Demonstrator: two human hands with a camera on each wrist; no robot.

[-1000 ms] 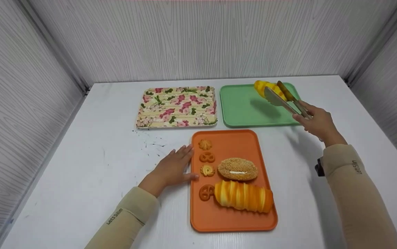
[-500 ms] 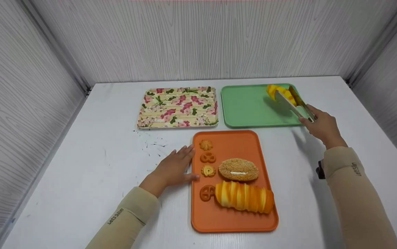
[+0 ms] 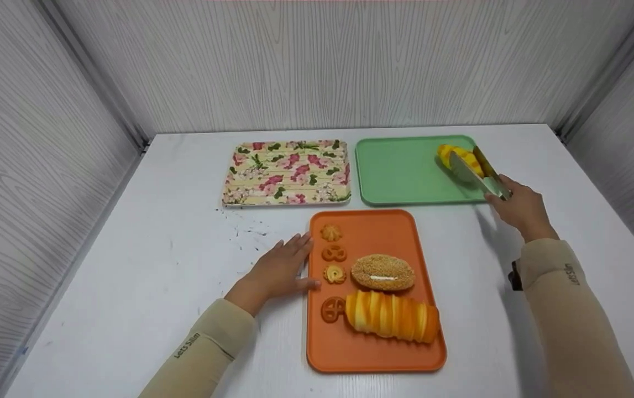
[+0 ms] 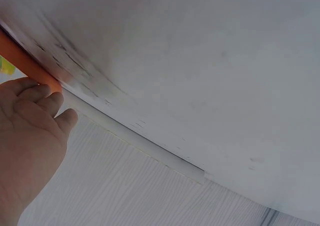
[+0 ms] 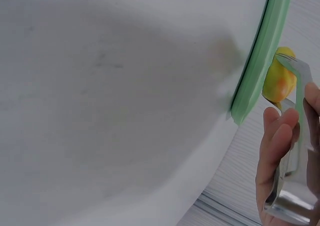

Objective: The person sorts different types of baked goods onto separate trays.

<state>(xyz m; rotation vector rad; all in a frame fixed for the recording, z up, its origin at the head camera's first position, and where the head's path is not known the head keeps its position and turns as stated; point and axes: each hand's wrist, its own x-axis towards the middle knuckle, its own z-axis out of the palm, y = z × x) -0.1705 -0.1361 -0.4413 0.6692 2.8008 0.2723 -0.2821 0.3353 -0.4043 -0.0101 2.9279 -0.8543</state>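
Observation:
My right hand (image 3: 521, 209) grips a pair of metal tongs (image 3: 467, 172), seen also as metal tongs (image 5: 300, 136) in the right wrist view. Between their tips is a small yellow bread roll (image 3: 459, 159), low over the right part of the green tray (image 3: 399, 170). My left hand (image 3: 279, 270) lies with its fingers extended along the left edge of the orange tray (image 3: 375, 359), the thumb over the rim. On that tray sit a sesame bun (image 3: 383, 272), a ridged golden loaf (image 3: 393, 317) and a column of small cookies, among them a pretzel-shaped one (image 3: 333, 309) touching the loaf's end.
A flower-patterned tray (image 3: 288, 174) stands at the back, left of the green one. White wood-grain panels (image 3: 317, 66) close off the table's back and sides. Dark scuff marks (image 3: 247, 229) show on the white tabletop.
The right hand has moved the tongs and yellow roll rightward and down toward the green tray's right end. The left hand stays at the orange tray's edge.

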